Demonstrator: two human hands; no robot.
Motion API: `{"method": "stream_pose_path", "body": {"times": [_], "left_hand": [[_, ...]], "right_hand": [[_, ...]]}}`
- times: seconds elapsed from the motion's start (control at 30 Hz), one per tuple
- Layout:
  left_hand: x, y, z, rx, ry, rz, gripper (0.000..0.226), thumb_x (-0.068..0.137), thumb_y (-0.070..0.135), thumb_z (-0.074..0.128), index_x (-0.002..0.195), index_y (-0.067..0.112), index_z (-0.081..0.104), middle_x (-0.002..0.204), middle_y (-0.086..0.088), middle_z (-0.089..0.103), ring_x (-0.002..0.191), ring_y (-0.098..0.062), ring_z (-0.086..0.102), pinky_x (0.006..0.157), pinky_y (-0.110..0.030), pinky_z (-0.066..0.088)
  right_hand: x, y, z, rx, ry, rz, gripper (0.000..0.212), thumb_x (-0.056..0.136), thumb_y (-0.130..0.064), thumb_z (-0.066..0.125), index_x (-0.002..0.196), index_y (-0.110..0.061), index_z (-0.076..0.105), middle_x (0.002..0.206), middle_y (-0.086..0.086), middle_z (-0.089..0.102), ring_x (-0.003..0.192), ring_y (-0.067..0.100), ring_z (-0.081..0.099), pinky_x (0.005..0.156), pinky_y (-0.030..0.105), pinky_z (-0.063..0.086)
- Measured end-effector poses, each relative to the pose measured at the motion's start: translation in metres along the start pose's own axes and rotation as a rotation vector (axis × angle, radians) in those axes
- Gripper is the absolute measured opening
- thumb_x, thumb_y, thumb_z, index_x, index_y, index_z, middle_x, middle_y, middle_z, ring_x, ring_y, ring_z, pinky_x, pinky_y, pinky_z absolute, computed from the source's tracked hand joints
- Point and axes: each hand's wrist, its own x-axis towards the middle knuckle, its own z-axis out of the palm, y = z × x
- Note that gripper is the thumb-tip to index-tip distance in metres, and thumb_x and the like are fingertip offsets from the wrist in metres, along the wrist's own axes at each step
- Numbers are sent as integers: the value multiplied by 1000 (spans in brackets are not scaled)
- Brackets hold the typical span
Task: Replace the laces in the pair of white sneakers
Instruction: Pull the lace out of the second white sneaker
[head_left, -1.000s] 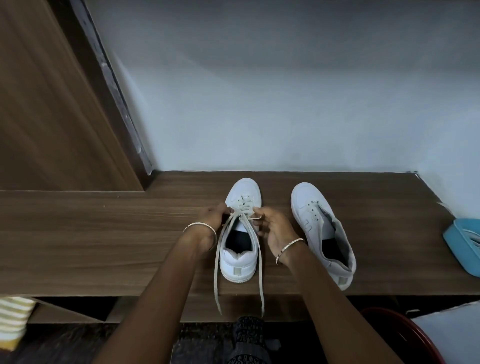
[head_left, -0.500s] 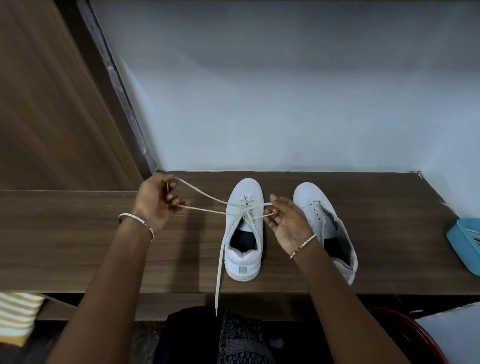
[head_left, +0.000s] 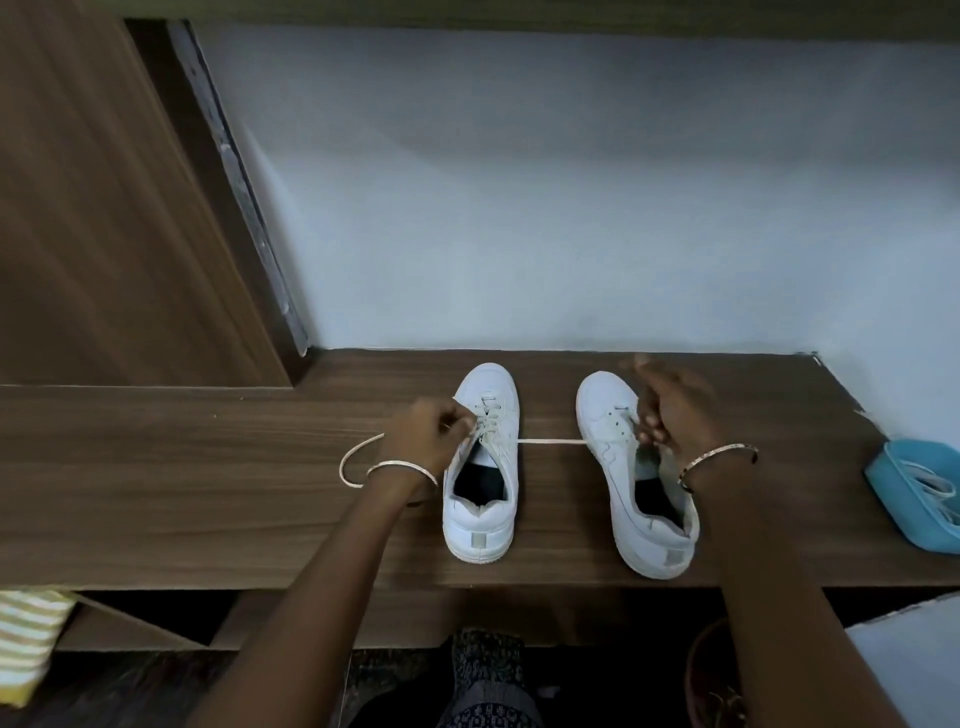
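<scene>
1. I see two white low-top sneakers standing upright on the brown wooden table (head_left: 208, 493), toes pointing to 12 o'clock. The left sneaker (head_left: 483, 525) has the right sneaker (head_left: 602, 405) at its 3 o'clock, apart from it.
2. The cream flat lace (head_left: 550, 441) is threaded in the front eyelets of the left sneaker. One part makes a loop on the table at 9 o'clock of this sneaker. The other part goes tight and straight to 3 o'clock, across the gap and onto the right sneaker.
3. The left hand (head_left: 423, 439) is at the 9 o'clock side of the left sneaker. Its fingers (head_left: 460, 415) are curled and pinch the lace at the eyelets.
4. The right hand (head_left: 675, 410) is above the tongue of the right sneaker. Its fingers (head_left: 649, 428) are curled narrow, and the tight lace seems to end in them.
5. Each wrist wears a thin metal bangle (head_left: 402, 467).
6. A light blue plastic tray (head_left: 898, 501) with white laces (head_left: 930, 483) inside sits at the 3 o'clock edge of the table.
</scene>
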Motion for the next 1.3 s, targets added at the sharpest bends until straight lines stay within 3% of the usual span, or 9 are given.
{"method": "stream_pose_path", "body": {"times": [0.2,0.4,0.53,0.7,0.87,1.0,1.07,1.13,1.3], "left_hand": [[3,1,17,251,64,-42,29,73,50,78,95,33,70,96,9,68,93,-20,65,84,-36,51],[-8,-3,18,250,150,-10,21,76,43,77,87,29,67,81,9,68,83,-18,66,77,-36,52],[-11,-3,22,156,164,-40,10,79,33,76,82,26,70,68,12,64,75,-15,66,65,-27,49],[-14,-4,22,138,227,-67,4,80,29,73,83,26,71,75,8,71,78,-16,68,66,-28,45],[-15,-1,22,109,257,-108,4,80,27,72,80,23,71,77,4,72,77,-18,63,64,-27,36],[-13,-9,25,-30,238,-169,9,77,28,75,71,24,69,65,9,70,68,-15,68,67,-33,54],[-14,-15,26,-113,229,-186,8,76,28,77,71,26,72,61,11,69,59,-9,69,65,-36,58],[-15,-18,25,-128,246,-183,6,76,28,77,72,27,73,61,12,69,56,-5,68,63,-36,59],[-12,-21,29,-147,261,-201,10,75,29,75,66,27,71,58,15,69,54,-6,67,59,-38,60]], "right_hand": [[-30,-6,5,-783,-678,191,31,101,-28,56,132,-24,57,89,12,75,81,24,75,82,36,60],[-45,-32,45,-1279,-499,-86,23,99,-40,53,111,-26,66,75,-4,59,79,26,71,81,39,59],[-32,-7,91,-1039,-400,-330,11,91,-32,65,93,-25,73,76,-3,72,76,17,70,80,34,56],[-12,43,127,-1067,-296,-466,23,93,-20,62,113,-20,73,111,4,68,104,25,64,84,33,52],[-2,63,127,-997,-165,-519,16,91,-23,68,101,-14,75,102,7,67,96,28,62,74,34,45],[-3,70,128,-1093,-132,-687,6,83,-14,73,88,-14,70,93,5,63,84,29,62,62,33,42],[-1,79,129,-1189,-100,-829,22,68,-6,79,84,-14,66,89,5,63,81,29,61,61,34,43],[4,85,128,-1032,-91,-743,18,75,-5,73,85,-15,63,91,3,61,84,24,56,67,35,42],[9,96,121,-68,-184,-58,16,97,-7,58,83,-14,61,81,3,60,77,16,52,74,27,44]]}}
